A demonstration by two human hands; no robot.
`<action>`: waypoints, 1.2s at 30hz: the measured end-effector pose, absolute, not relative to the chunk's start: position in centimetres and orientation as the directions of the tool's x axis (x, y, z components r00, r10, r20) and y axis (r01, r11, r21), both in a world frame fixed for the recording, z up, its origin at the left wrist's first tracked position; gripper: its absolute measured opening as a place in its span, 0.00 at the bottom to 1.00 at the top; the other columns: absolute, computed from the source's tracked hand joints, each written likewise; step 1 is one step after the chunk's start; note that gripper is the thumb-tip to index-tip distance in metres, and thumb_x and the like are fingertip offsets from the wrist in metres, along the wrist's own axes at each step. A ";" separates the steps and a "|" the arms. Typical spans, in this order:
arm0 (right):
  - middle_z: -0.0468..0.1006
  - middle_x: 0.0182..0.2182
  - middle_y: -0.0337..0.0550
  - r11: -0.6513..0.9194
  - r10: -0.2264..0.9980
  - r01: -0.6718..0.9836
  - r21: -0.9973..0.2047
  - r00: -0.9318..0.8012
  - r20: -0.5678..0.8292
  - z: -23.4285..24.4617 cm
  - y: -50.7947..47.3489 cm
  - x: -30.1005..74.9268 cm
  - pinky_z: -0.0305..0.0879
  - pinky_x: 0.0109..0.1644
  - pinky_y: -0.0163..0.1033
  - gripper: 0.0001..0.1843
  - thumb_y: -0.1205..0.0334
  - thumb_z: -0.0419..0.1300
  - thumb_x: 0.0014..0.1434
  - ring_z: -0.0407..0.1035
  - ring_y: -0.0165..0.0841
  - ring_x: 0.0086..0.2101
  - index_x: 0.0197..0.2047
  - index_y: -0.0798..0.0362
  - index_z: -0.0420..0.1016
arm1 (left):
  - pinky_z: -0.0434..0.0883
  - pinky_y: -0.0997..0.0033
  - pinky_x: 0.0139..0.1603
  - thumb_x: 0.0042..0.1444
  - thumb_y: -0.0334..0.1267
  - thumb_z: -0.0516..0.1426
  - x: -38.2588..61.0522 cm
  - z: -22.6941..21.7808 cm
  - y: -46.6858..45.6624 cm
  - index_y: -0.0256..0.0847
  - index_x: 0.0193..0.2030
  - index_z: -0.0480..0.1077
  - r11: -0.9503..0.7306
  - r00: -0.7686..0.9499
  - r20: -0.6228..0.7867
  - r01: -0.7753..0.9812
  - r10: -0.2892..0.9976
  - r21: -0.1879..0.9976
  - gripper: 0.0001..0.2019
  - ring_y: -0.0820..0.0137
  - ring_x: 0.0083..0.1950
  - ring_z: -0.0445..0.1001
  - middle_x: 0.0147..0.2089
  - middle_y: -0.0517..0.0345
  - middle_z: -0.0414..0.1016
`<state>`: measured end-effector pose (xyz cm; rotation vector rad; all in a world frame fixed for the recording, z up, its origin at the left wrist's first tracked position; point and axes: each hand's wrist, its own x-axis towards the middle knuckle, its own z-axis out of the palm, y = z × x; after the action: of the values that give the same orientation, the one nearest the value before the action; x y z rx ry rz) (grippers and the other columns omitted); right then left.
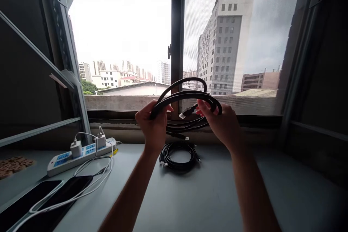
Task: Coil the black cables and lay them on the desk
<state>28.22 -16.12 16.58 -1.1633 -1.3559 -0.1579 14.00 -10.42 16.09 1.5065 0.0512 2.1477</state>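
Observation:
A thick black cable hangs in several loops in the air in front of the window, held between both hands. My left hand is closed round the loops at their left side. My right hand grips them at the right, its fingers pinching near a plug end with a pale tip. Another plug end dangles below the loops. A second, thinner black cable lies coiled on the grey table directly beneath my hands.
A white and blue power strip with two white chargers lies at the left. White leads run from it to two dark phones at the front left. A metal shelf frame stands at the left, and the window closes off the far side.

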 end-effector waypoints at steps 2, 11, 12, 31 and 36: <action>0.75 0.22 0.38 0.493 0.485 0.694 -0.525 0.282 0.828 16.8 -16.7 28.0 0.61 0.30 0.33 0.17 0.50 0.56 0.59 0.69 0.31 0.26 0.28 0.54 0.74 | 0.45 0.81 0.09 0.48 0.32 0.57 14.3 16.1 -10.2 0.39 0.20 0.68 -0.834 -0.249 0.837 -0.414 0.488 0.363 0.08 0.84 0.09 0.46 0.09 0.73 0.50; 0.68 0.11 0.36 0.433 0.562 0.738 -0.518 0.228 0.795 17.1 -18.6 27.1 0.57 0.21 0.32 0.24 0.49 0.60 0.55 0.64 0.28 0.15 0.13 0.53 0.70 | 0.54 0.82 0.10 0.52 0.41 0.59 14.0 15.4 -7.3 0.41 0.35 0.68 -0.845 -0.021 0.850 -0.124 0.527 0.521 0.08 0.82 0.10 0.59 0.14 0.73 0.58; 0.68 0.10 0.36 0.401 0.580 0.744 -0.534 0.245 0.777 17.0 -18.4 27.4 0.57 0.21 0.32 0.25 0.48 0.60 0.55 0.64 0.28 0.15 0.13 0.53 0.70 | 0.55 0.81 0.11 0.50 0.43 0.60 13.8 15.3 -7.1 0.40 0.30 0.67 -0.829 0.062 0.837 -0.109 0.544 0.548 0.09 0.81 0.10 0.60 0.14 0.72 0.58; 0.74 0.25 0.40 0.376 0.320 0.886 -0.270 0.150 0.936 14.9 -14.1 27.5 0.61 0.23 0.34 0.17 0.50 0.55 0.61 0.66 0.29 0.19 0.49 0.46 0.76 | 0.46 0.83 0.14 0.50 0.55 0.54 13.2 15.4 -8.0 0.42 0.14 0.46 -0.491 0.346 0.532 -0.207 0.772 0.846 0.27 0.88 0.12 0.47 0.12 0.72 0.43; 0.64 0.18 0.35 0.437 0.417 0.801 -0.410 0.224 0.881 13.7 -12.0 28.9 0.52 0.18 0.31 0.18 0.50 0.55 0.61 0.55 0.24 0.15 0.47 0.51 0.78 | 0.52 0.83 0.16 0.54 0.54 0.50 13.2 15.3 -7.4 0.42 0.15 0.49 -0.467 0.445 0.474 -0.134 0.760 0.874 0.25 0.87 0.11 0.51 0.12 0.72 0.45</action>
<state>28.87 -11.97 13.71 -1.1738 -1.3968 -0.3735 13.20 -7.39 15.30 1.7429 0.5409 1.1743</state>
